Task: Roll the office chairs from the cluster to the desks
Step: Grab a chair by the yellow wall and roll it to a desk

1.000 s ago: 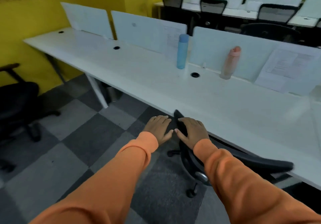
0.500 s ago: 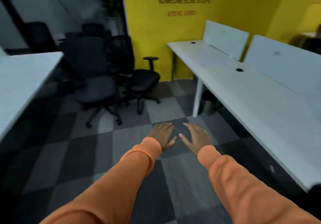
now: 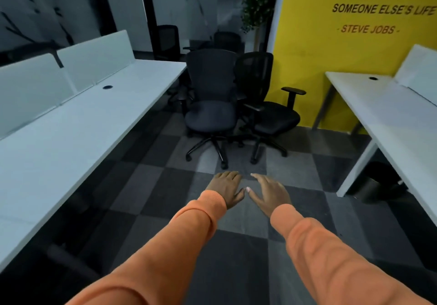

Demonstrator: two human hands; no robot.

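Observation:
A cluster of black office chairs stands ahead of me against the yellow wall. The nearest is an armless chair (image 3: 211, 106) with a solid back, and beside it on the right is a mesh-back chair with armrests (image 3: 269, 113). More chairs are half hidden behind them. My left hand (image 3: 226, 190) and my right hand (image 3: 269, 193) reach forward side by side over the carpet, palms down, fingers straight, holding nothing. Both hands are well short of the chairs. A long white desk (image 3: 71, 127) runs on my left and another white desk (image 3: 390, 115) on my right.
White divider panels (image 3: 92, 65) stand along the left desk's far side. A dark waste bin (image 3: 376, 184) sits under the right desk beside its leg. A potted plant (image 3: 257, 4) stands behind the chairs. Checkered grey carpet (image 3: 236, 222) forms an aisle between the desks.
A second ago my hands rested on a chair's back at the right desk. They have let go, and my view has swung left to face the chair cluster.

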